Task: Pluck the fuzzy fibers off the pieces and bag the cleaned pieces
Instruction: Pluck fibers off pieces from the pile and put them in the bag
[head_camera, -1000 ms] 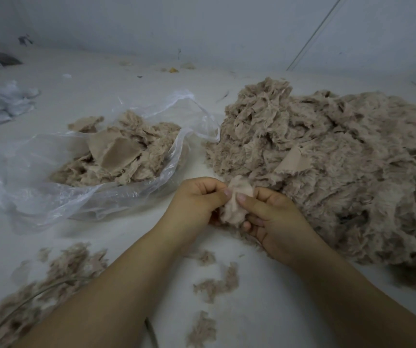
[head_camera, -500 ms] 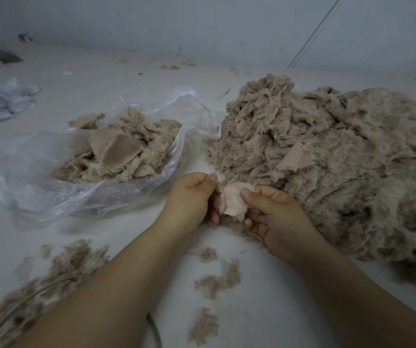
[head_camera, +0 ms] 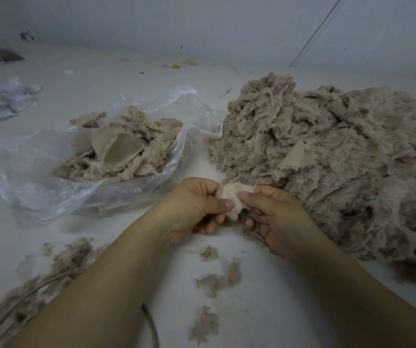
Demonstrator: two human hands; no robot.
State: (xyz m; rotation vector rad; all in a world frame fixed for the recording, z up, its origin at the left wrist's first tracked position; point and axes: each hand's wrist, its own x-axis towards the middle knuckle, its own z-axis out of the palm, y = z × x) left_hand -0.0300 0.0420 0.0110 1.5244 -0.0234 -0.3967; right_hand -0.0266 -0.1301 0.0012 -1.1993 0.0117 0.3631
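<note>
Pinching a small pale-beige fabric piece (head_camera: pixel 236 198) between both thumbs and curled fingers, the left hand (head_camera: pixel 194 204) and right hand (head_camera: pixel 274 217) hold it just in front of the big heap of fuzzy tan scraps (head_camera: pixel 327 159). It looks featherlight, limp and easily torn, so grip the bare cloth edge and tug fibers gently; the clear plastic bag (head_camera: pixel 51 187) lies left of that heap

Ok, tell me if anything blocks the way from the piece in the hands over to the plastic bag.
Nothing visible does. Both the left hand and the right hand pinch the piece, and the clear plastic bag lies just to its left with its mouth open. Only bare table lies between them.
</note>
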